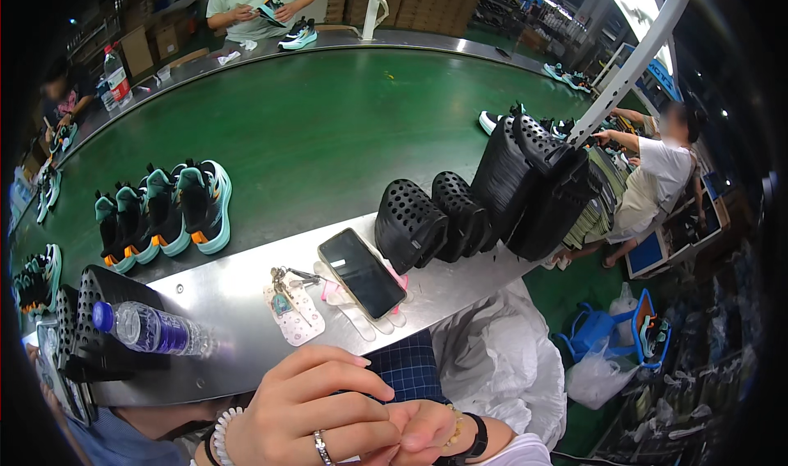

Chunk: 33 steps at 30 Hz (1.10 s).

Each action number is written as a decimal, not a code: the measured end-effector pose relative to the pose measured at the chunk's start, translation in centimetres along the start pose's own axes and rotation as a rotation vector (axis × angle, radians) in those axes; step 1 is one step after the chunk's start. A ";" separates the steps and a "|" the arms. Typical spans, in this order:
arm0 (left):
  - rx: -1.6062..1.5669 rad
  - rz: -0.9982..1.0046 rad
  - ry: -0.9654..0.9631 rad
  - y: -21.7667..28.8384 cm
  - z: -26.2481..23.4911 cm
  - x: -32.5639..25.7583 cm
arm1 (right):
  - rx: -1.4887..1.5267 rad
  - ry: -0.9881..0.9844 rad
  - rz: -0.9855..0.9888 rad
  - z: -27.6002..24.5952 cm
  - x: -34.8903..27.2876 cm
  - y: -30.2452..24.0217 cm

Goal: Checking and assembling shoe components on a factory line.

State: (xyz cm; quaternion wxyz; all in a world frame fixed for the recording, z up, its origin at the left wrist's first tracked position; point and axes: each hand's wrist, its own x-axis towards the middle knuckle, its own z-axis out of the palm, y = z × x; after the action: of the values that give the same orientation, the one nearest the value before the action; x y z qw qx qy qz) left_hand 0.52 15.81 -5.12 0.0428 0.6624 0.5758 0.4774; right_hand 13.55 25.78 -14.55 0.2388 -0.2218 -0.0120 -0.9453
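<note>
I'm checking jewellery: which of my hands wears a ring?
Your left hand: a silver ring shows on a finger; none shows on your right hand, partly hidden.

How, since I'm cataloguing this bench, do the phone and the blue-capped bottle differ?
The phone is a flat slab with a dark screen; the bottle is rounded, clear plastic with a blue-purple label. The phone lies on a pale glove; the bottle rests directly on the metal ledge. Neither the phone nor the bottle is being held.
</note>
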 end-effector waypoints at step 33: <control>-0.107 0.002 -0.010 0.3 1.8 0.5 | -1.323 0.152 0.236 4.6 0.2 -9.7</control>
State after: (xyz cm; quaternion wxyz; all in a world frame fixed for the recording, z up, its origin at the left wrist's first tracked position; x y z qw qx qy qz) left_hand 1.91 16.95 -5.60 0.0806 0.6619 0.5487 0.5043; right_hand 10.89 34.87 -9.47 0.1546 -0.2540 0.6104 -0.7342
